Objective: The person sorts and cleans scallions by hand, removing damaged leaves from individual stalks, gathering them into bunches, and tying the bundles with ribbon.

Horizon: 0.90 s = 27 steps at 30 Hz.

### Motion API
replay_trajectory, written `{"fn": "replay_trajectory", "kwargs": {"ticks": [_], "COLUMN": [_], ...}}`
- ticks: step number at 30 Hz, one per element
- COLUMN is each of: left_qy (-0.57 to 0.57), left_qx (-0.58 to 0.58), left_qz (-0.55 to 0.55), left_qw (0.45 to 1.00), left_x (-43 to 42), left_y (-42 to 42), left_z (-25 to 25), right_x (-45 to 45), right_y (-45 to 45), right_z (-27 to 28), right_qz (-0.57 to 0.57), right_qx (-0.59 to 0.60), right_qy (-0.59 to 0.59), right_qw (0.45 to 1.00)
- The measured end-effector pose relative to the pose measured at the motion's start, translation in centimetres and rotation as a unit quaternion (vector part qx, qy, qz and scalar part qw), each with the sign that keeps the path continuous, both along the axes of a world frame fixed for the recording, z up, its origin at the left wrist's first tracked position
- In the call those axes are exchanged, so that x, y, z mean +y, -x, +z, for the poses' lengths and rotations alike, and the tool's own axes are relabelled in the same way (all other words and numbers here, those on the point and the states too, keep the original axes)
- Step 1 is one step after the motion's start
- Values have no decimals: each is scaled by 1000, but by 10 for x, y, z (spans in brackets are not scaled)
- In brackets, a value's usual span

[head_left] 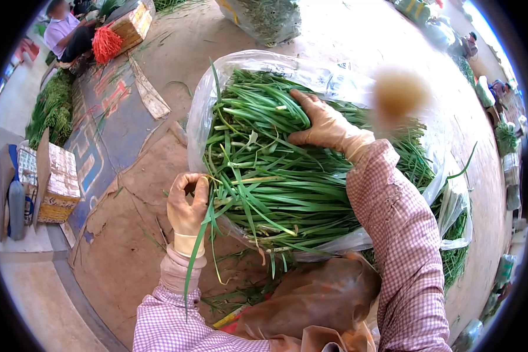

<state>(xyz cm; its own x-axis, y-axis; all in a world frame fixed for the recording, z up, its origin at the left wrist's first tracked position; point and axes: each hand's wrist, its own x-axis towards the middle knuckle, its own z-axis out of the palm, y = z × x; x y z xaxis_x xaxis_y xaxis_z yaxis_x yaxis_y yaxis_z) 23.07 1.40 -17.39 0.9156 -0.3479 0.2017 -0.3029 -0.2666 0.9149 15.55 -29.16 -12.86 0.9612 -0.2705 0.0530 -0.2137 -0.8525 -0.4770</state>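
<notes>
leaves (293,202), long and green, lie heaped in a clear plastic bag (199,128). from afar i see the cream-gloved left hand (188,204) pinching a yellowish leaf (215,179), fingertips together; the cream-gloved right hand (324,125) touches the heap, fingers wide.

1. Leafy greens (311,199): long, flat, narrow green blades with some paler stalk ends; heaped in an opened clear plastic bag (199,138).
2. Pose: lower blades lie mostly crosswise, overlapping; a few stray over the bag's near-left edge.
3. Upper bunch (258,104): deep green, blades roughly parallel, lying on top of the heap towards its far side. Right hand (324,125) is on its right end, thumb and fingers spread; firmness of hold unclear.
4. Yellowed strand (218,178): thin; one end at the pinched thumb and forefinger of the left hand (188,199), at the heap's left edge.
5. Long loose blade (195,264): green, hangs down across the left wrist.
</notes>
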Motion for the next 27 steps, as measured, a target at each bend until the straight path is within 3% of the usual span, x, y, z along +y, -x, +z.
{"fn": "replay_trajectory", "kwargs": {"ticks": [2, 4, 6, 9, 14, 16, 18, 19, 20, 22, 23, 26, 27], "left_qy": [-15, 23, 3, -9, 25, 56, -5, -16, -27, 6, 11, -8, -56], "left_qx": [-18, 62, 37, 29, 121, 88, 36, -149, -330, -337, -313, -248, -241], "left_qz": [17, 0, 4, -1, -44, -43, 3, 30, 59, 55, -14, -221, -267], "left_qw": [1000, 998, 999, 1000, 991, 994, 999, 988, 942, 940, 950, 943, 931], "left_x": [-4, -5, -6, -4, 6, 5, -3, -7, -10, -16, -21, -50, -61], "left_y": [-4, -9, -10, -15, -26, -23, -11, -9, -7, 0, 3, 6, 4], "left_z": [1, 5, 10, 10, 13, 25, 50, 56, 63, 79, 88, 105, 104], "right_x": [7, 0, -10, -13, -19, -28, -40, -43, -54, -72, -61, -56, -58], "right_y": [-3, -13, -12, -9, 11, 22, 31, 37, 44, 58, 65, 75, 76], "right_z": [10, 17, 17, 10, 4, 4, 10, 8, 2, -8, 5, 0, -2], "right_qz": [-15, 6, 15, 8, -40, -74, -66, -92, -93, -92, -108, -126, -149], "right_qx": [18, 51, 45, 18, -111, -128, -147, -180, -182, -257, -274, -303, -279], "right_qy": [39, -25, -120, -120, -295, -313, -307, -359, -355, -404, -456, -478, -453], "right_qw": [999, 998, 992, 993, 948, 938, 938, 911, 912, 873, 840, 815, 834]}}
